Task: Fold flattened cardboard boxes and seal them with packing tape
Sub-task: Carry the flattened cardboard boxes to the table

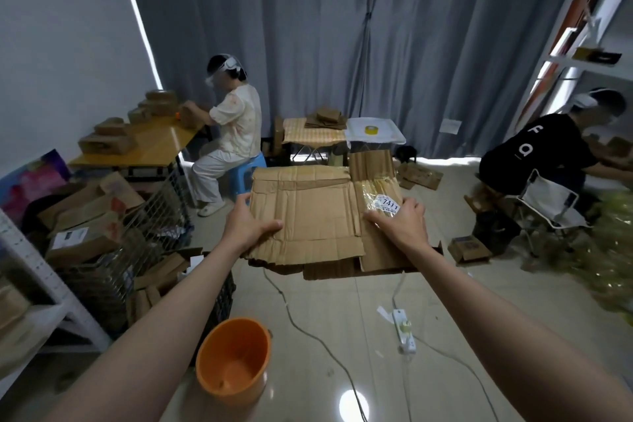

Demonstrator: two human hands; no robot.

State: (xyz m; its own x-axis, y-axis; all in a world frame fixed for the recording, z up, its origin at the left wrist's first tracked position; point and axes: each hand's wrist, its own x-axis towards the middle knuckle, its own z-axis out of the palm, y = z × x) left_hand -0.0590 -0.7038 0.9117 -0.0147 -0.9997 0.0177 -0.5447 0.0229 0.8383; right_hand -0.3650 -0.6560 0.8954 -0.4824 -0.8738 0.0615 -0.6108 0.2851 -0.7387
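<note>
Above tiled floor [479, 301], both hands' fingers [270, 226] grip flattened cardboard [308, 209] labelled "7411" [388, 204].

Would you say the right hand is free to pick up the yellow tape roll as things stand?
Probably not. The right hand and left hand both grip the flattened cardboard, and the tape roll sits on a small table well beyond it, likely out of reach.

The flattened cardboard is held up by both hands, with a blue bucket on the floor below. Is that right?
Not quite: the head view shows the bucket is orange, not blue. Both the left hand and right hand do hold the flattened cardboard.
</note>
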